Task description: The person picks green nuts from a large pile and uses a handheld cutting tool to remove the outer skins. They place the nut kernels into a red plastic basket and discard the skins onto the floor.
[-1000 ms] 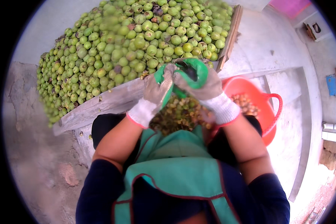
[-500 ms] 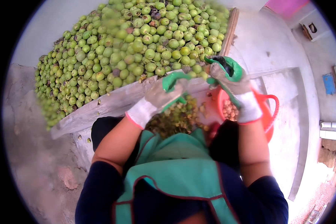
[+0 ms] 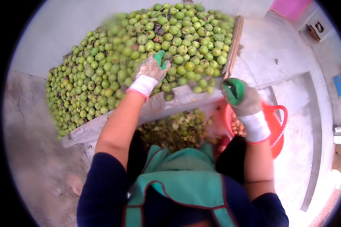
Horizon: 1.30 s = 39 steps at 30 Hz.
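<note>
My left hand (image 3: 152, 70), in a white and green work glove, reaches over the front of a big heap of green-husked walnuts (image 3: 102, 72). Its thumb and fingers are apart at the nuts, with the fingertips partly out of sight. Nearer the bucket, my right hand (image 3: 243, 95), gloved alike, is curled closed. Something dark shows within its grip, but I cannot make out what it is. Below it stands a red bucket (image 3: 277, 130) holding brown shelled walnuts (image 3: 238, 126). Loose husk pieces (image 3: 174, 130) lie in a pile between my knees.
A pale board (image 3: 91, 126) borders the heap in front, and a wooden plank (image 3: 233, 45) edges it on the right. Concrete floor (image 3: 291, 102) with a low ledge lies to the right. A small blue object (image 3: 340, 85) rests near the right wall.
My left hand has moved forward and left from above the husk pile onto the walnut heap. My right hand has drawn slightly back and right, still closed. The view has shifted a little.
</note>
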Each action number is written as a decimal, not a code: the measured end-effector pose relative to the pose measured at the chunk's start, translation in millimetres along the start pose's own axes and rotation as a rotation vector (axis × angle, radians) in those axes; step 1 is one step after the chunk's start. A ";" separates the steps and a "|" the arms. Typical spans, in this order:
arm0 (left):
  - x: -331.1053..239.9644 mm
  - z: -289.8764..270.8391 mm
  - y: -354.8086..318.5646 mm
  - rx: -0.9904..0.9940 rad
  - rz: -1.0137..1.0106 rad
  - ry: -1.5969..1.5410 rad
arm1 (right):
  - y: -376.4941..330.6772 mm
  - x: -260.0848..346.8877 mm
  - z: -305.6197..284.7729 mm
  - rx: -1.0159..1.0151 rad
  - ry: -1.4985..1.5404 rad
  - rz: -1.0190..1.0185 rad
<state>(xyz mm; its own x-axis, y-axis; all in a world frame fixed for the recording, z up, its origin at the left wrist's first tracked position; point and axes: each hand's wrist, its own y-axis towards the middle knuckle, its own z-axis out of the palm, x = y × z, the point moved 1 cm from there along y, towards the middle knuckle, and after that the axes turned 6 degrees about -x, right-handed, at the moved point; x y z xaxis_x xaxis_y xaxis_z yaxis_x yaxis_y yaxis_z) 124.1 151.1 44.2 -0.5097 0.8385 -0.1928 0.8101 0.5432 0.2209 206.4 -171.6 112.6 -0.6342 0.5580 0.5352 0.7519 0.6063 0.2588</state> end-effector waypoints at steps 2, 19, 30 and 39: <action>-0.1 -16.4 43.4 0.053 -0.028 0.310 | 3.8 1.9 6.9 0.027 0.023 -0.027; -8.8 27.0 183.8 0.386 0.162 0.776 | 16.1 7.2 5.7 0.110 0.081 -0.090; 46.7 -4.1 161.0 -0.045 -0.053 0.346 | 14.9 13.6 5.6 0.027 0.172 0.000; 5.0 2.0 137.8 0.244 0.115 0.718 | 0.0 30.0 5.8 0.043 0.224 -0.025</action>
<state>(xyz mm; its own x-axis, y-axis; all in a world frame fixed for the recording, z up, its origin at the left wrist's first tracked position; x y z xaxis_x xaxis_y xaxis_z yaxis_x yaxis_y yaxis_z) 233.7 230.1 71.8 -0.4142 0.7572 0.5050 0.8679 0.4958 -0.0315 186.3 -151.5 124.0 -0.5929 0.4063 0.6953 0.7254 0.6444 0.2420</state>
